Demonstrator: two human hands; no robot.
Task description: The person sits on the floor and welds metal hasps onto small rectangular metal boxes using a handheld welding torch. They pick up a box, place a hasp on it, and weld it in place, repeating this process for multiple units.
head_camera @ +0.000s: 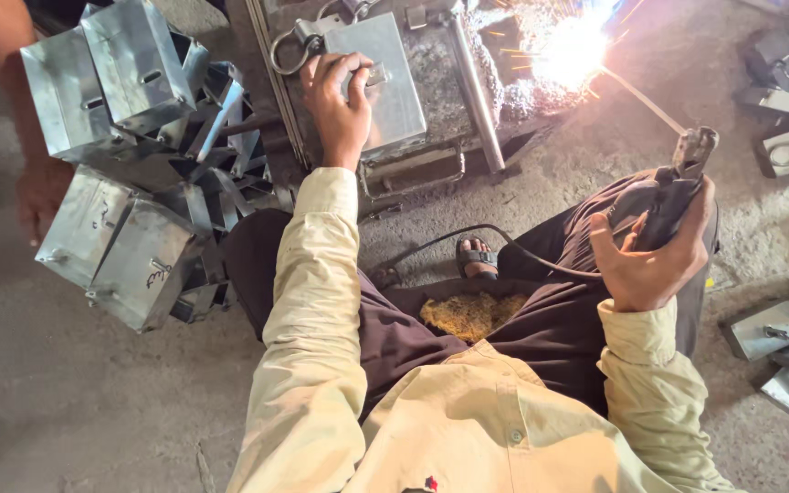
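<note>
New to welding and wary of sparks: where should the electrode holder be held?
By the dark insulated handle at its rear, as the right hand does, coming from the cable end. The bare clamp and rod point forward toward the arc.

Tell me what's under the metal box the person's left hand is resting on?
The metal box under the left hand lies on a dark, spatter-covered bench. The surface directly beneath is covered.

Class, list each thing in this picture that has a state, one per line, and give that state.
Left hand: pressed on the metal box, holding it down.
Right hand: gripping the electrode holder.
Welding rod: arcing, sparks flying.
Finished boxes: piled at left.
Cable: slack across the lap.
</note>
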